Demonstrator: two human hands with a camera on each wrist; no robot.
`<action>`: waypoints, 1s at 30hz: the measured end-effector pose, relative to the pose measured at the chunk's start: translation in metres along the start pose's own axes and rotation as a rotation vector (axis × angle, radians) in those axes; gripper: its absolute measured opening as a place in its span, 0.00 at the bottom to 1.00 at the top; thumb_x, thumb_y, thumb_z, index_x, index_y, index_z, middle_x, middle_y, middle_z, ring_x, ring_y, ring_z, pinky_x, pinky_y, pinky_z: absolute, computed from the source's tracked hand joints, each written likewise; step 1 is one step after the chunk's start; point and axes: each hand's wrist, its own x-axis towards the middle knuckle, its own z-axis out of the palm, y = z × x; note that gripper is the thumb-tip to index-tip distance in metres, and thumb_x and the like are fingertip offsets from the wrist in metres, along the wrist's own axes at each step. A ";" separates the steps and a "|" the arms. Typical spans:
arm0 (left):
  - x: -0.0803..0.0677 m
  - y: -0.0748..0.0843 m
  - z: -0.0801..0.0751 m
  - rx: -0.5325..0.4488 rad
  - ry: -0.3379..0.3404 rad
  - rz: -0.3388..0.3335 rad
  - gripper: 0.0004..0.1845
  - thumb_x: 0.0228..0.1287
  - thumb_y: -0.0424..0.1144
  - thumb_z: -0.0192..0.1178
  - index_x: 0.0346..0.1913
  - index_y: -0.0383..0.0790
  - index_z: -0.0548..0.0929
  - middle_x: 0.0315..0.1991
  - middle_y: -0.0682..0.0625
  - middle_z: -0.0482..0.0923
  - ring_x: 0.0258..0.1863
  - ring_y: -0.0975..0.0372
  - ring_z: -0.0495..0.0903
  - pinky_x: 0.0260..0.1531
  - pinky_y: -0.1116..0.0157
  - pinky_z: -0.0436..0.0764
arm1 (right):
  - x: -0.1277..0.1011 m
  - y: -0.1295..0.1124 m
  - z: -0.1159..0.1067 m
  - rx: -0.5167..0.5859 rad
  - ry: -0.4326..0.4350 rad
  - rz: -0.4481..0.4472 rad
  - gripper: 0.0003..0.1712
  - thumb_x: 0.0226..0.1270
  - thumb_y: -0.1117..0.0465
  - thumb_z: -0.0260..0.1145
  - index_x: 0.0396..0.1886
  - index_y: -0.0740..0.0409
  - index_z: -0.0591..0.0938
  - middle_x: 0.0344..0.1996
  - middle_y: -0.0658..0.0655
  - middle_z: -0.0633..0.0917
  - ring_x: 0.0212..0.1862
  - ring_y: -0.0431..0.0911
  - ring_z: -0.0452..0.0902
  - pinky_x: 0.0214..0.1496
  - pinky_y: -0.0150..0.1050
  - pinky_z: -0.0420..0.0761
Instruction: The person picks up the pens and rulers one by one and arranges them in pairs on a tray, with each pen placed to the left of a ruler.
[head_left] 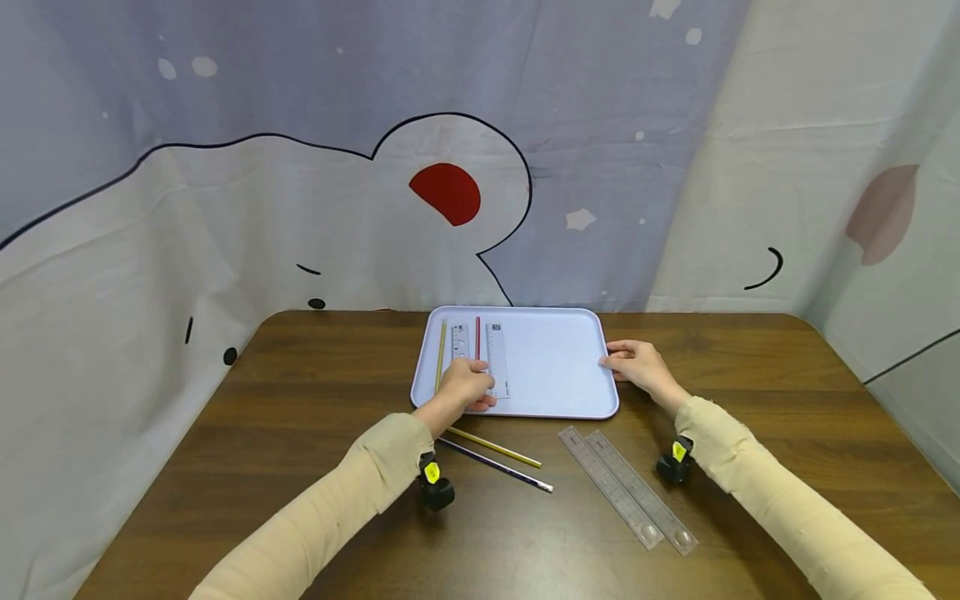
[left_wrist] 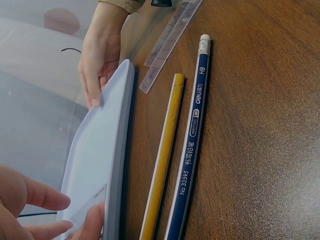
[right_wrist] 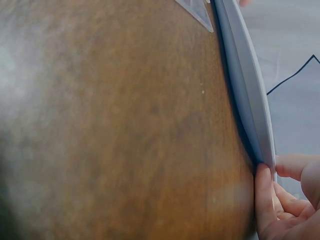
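The white tray (head_left: 558, 367) lies at the back of the table. My right hand (head_left: 637, 365) pinches its right rim, thumb above and fingers below in the right wrist view. My left hand (head_left: 465, 385) is over the left part of the tray, fingers apart, fingertips at a clear ruler (head_left: 498, 350) lying there. Left of that ruler are a red pencil (head_left: 477, 333), a clear stencil ruler (head_left: 460, 337) and a yellow pencil (head_left: 441, 354), their lower parts partly hidden by my hand.
In front of the tray lie another yellow pencil (head_left: 498, 448) and a dark blue pencil (left_wrist: 192, 130) with a white eraser. Two clear rulers (head_left: 611, 483) lie slanted to their right on the brown wooden table (head_left: 315, 400). A patterned curtain (head_left: 600, 167) hangs behind.
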 end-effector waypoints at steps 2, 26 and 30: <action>0.000 0.000 -0.001 0.002 -0.001 -0.002 0.26 0.59 0.26 0.51 0.63 0.33 0.73 0.53 0.34 0.79 0.17 0.66 0.79 0.16 0.75 0.81 | 0.000 0.000 0.000 -0.005 0.002 0.004 0.27 0.66 0.66 0.63 0.60 0.78 0.70 0.43 0.66 0.84 0.30 0.31 0.77 0.34 0.26 0.84; -0.007 -0.001 0.001 -0.047 -0.044 0.029 0.21 0.62 0.27 0.52 0.58 0.26 0.76 0.48 0.33 0.80 0.23 0.66 0.82 0.29 0.71 0.87 | -0.002 -0.003 0.002 0.025 0.000 0.007 0.28 0.65 0.67 0.63 0.60 0.79 0.69 0.39 0.62 0.84 0.29 0.30 0.77 0.34 0.25 0.84; -0.011 0.000 0.000 -0.078 -0.057 0.016 0.20 0.64 0.28 0.55 0.58 0.26 0.76 0.47 0.33 0.81 0.27 0.64 0.84 0.31 0.71 0.87 | -0.003 -0.004 0.002 0.018 0.002 0.007 0.28 0.66 0.67 0.63 0.60 0.79 0.69 0.41 0.65 0.84 0.30 0.31 0.77 0.34 0.26 0.84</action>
